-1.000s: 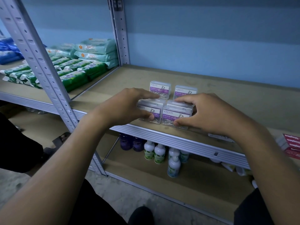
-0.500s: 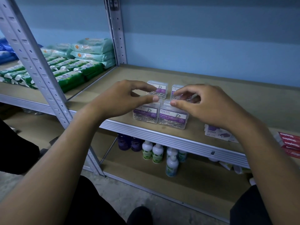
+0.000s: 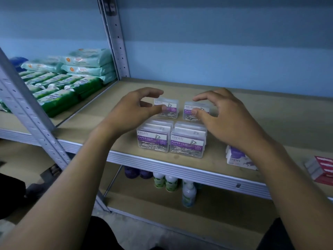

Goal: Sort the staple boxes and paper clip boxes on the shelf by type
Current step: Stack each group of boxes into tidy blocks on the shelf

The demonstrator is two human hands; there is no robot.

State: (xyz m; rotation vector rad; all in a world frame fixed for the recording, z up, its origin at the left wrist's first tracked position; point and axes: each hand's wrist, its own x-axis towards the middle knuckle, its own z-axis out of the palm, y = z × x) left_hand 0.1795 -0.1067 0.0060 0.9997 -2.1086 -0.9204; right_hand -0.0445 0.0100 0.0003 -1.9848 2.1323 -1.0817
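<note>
L hand (image 3: 131, 110) + R hand (image 3: 228, 120) over rear paper clip boxes (image 3: 166, 109), fingers curled, spread apart; contact w/ boxes can't tell. Front pair (image 3: 171, 139) just below fingers, at shelf (image 3: 270, 112) edge. Staple boxes (image 3: 239, 157) right of R wrist. Risk: wrist sweeps front pair off edge; smooth lids may slip.

We see four paper clip boxes (image 3: 170, 129) clustered mid-shelf; bare shelf board (image 3: 270, 114) lies open behind and right of them — staple boxes (image 3: 239, 158) crowd the front right edge, an upright post (image 3: 117, 51) bounds the left.
</note>
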